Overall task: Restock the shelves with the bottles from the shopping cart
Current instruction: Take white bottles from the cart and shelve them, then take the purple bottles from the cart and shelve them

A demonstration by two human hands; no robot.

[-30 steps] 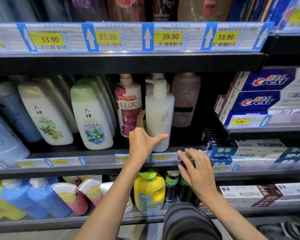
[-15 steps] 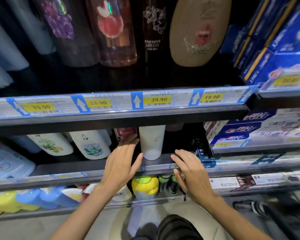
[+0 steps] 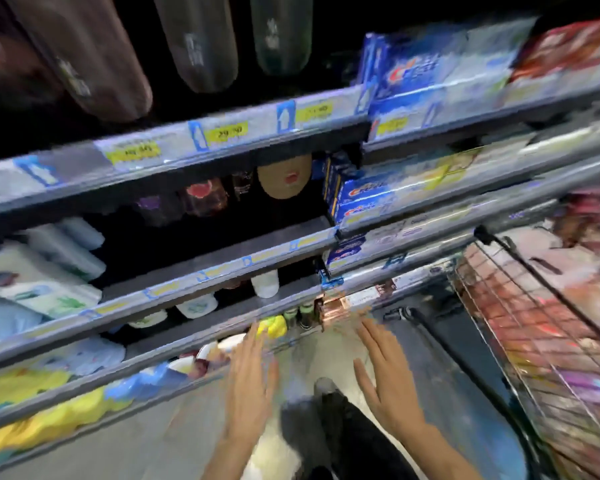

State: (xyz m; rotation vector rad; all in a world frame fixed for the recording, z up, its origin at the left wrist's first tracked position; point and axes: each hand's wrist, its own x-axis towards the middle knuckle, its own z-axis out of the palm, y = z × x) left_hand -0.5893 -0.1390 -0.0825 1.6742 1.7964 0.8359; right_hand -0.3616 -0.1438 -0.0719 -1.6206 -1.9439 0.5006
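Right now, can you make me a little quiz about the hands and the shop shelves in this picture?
1. True or false: the left hand is holding a bottle.
2. On which side of the picture is the wire shopping cart? A) left B) right C) it is not in view
3. Fill in the word: the round bottle on the low shelf just above the left hand is ____.

Key:
1. False. Both it and the right hand are open, with straight fingers and nothing in them.
2. B
3. Yellow
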